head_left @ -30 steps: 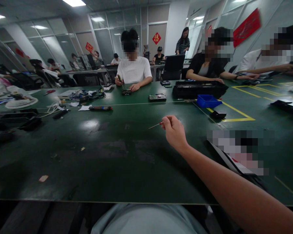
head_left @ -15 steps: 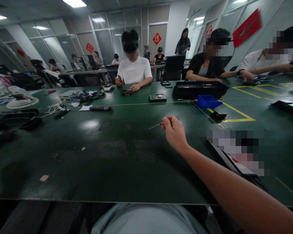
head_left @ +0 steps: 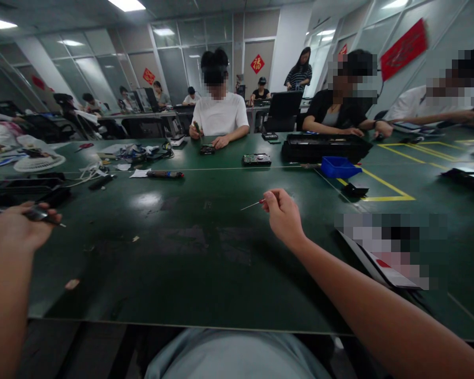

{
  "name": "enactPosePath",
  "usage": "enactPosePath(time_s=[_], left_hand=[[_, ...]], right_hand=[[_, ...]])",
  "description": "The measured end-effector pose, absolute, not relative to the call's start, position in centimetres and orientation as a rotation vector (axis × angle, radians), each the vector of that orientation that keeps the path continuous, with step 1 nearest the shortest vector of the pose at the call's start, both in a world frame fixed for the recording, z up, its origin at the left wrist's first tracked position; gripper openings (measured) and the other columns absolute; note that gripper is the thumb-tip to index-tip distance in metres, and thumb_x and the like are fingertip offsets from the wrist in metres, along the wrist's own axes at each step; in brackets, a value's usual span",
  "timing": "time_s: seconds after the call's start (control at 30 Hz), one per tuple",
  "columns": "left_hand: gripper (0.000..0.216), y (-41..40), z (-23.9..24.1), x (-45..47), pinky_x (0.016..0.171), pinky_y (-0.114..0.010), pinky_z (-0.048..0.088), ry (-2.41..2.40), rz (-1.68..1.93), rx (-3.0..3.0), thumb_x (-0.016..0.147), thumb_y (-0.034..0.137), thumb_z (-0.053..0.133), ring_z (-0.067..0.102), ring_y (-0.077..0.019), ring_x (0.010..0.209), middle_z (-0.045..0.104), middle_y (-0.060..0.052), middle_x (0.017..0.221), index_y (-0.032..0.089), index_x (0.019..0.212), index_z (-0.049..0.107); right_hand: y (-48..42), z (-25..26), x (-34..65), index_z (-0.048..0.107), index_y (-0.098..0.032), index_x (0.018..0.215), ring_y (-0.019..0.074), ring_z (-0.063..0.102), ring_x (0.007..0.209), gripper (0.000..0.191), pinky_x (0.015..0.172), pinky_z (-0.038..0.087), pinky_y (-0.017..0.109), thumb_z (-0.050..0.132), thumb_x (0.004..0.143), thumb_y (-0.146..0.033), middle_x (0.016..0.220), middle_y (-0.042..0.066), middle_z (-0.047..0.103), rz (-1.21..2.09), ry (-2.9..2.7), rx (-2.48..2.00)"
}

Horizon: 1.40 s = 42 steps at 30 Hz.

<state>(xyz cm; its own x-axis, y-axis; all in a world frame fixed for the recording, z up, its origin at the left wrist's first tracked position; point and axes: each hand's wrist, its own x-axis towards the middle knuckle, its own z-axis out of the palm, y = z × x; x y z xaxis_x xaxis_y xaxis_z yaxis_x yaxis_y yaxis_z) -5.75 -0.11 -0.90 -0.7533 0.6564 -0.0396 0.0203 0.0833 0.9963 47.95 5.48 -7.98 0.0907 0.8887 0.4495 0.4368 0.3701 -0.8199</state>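
At the left edge of the head view, my left hand (head_left: 18, 229) is closed around a dark tool with a thin metal tip (head_left: 39, 213). The tip points right, and the tool's other end is hidden behind the hand or out of the picture. My right hand (head_left: 282, 218), right of the middle, pinches a small red-handled screwdriver (head_left: 252, 205). Its slim shaft points left and slightly down over the green table (head_left: 174, 284). Most of the red handle is covered by my fingers.
A blue bin (head_left: 339, 167) and a long black housing (head_left: 326, 148) lie toward the back right. A hard drive (head_left: 256, 159) is beyond my right hand, with a dark cylindrical tool (head_left: 165, 174) farther left. Several people work around; one in white (head_left: 220, 116) sits opposite.
My left hand has come into view at the left, with the dark tool in it. My right hand and the screwdriver are nearly still; the view has shifted slightly.
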Motion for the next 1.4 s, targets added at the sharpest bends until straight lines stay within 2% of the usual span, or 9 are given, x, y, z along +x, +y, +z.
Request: enactPosePath(time_s=[0.1,0.27,0.47,0.63,0.83,0.97,1.1,1.23,1.4], left_hand=[[0.015,1.6,-0.7,-2.5,0.067,-0.025,0.045,1.686,1.832,0.602,0.084,0.001,0.038,0.048,-0.0117,0.063,0.052,0.003,0.065,0.015,0.081,0.044],[0.012,3.9,0.6,5.5,0.069,-0.028,0.043,1.447,1.76,0.748,0.079,0.004,0.046,0.048,-0.0145,0.068,0.052,-0.002,0.072,0.013,0.085,0.05],[0.039,5.5,0.2,13.8,0.067,-0.029,0.04,1.249,1.546,0.918,0.066,0.003,0.047,0.05,-0.0165,0.067,0.052,-0.004,0.076,0.011,0.103,0.059],[0.051,4.7,-1.3,21.1,0.065,-0.029,0.04,1.026,1.247,1.116,0.062,0.013,0.048,0.051,-0.0175,0.068,0.053,-0.005,0.078,0.01,0.113,0.058],[0.068,3.9,-5.6,27.9,0.082,-0.033,0.045,1.284,0.84,1.633,0.067,0.009,0.054,0.057,-0.0196,0.09,0.059,-0.008,0.107,0.015,0.134,0.045],[0.051,4.3,-8.3,29.1,0.097,-0.041,0.044,1.509,0.705,1.974,0.081,0.004,0.049,0.056,-0.0259,0.11,0.059,-0.014,0.12,0.013,0.131,0.048],[0.032,5.2,-9.6,28.1,0.104,-0.044,0.043,1.47,0.683,2.206,0.087,0.011,0.059,0.055,-0.0276,0.116,0.062,-0.012,0.12,0.016,0.119,0.06],[0.035,6.0,-10.2,27.0,0.107,-0.044,0.041,1.379,0.778,2.291,0.086,0.01,0.064,0.057,-0.0245,0.115,0.064,-0.007,0.121,0.02,0.119,0.063],[0.046,6.5,-10.6,25.8,0.107,-0.043,0.041,1.39,0.874,2.216,0.086,0.016,0.068,0.056,-0.0236,0.119,0.064,-0.007,0.125,0.02,0.131,0.058]], right_hand=[[5.4,-8.0,47.9,0.059,-0.023,0.092,0.0204,0.062,0.073,0.025,0.07,0.045,0.035,0.043,0.098,-0.042,0.077,0.003,0.067,0.512,-1.532,-1.248],[5.3,-7.9,47.9,0.058,-0.023,0.093,0.0204,0.062,0.073,0.025,0.071,0.045,0.035,0.043,0.098,-0.042,0.078,0.003,0.067,0.512,-1.53,-1.248],[5.3,-8.1,47.9,0.058,-0.023,0.092,0.0198,0.061,0.072,0.025,0.07,0.044,0.034,0.043,0.098,-0.041,0.076,0.003,0.066,0.505,-1.546,-1.231],[5.3,-8.1,47.9,0.059,-0.023,0.092,0.0195,0.061,0.072,0.026,0.069,0.044,0.034,0.044,0.098,-0.042,0.076,0.003,0.066,0.52,-1.559,-1.226],[5.4,-8.2,47.9,0.06,-0.022,0.092,0.0194,0.062,0.074,0.022,0.069,0.043,0.033,0.047,0.096,-0.041,0.079,0.002,0.067,0.543,-1.569,-1.242],[5.2,-7.7,47.6,0.062,-0.022,0.087,0.0194,0.063,0.073,0.018,0.068,0.042,0.032,0.05,0.093,-0.034,0.076,0.002,0.068,0.527,-1.613,-1.327],[4.9,-7.4,47.5,0.064,-0.021,0.077,0.0183,0.059,0.062,0.032,0.06,0.04,0.032,0.053,0.092,-0.047,0.065,0.001,0.064,0.523,-1.675,-1.376],[4.9,-7.8,47.5,0.064,-0.021,0.079,0.0169,0.058,0.06,0.032,0.059,0.04,0.031,0.055,0.092,-0.048,0.064,0.0,0.063,0.573,-1.669,-1.295],[5.1,-8.2,47.5,0.063,-0.021,0.093,0.018,0.065,0.075,0.023,0.072,0.05,0.034,0.055,0.093,-0.042,0.08,0.004,0.07,0.72,-1.5,-1.035]])
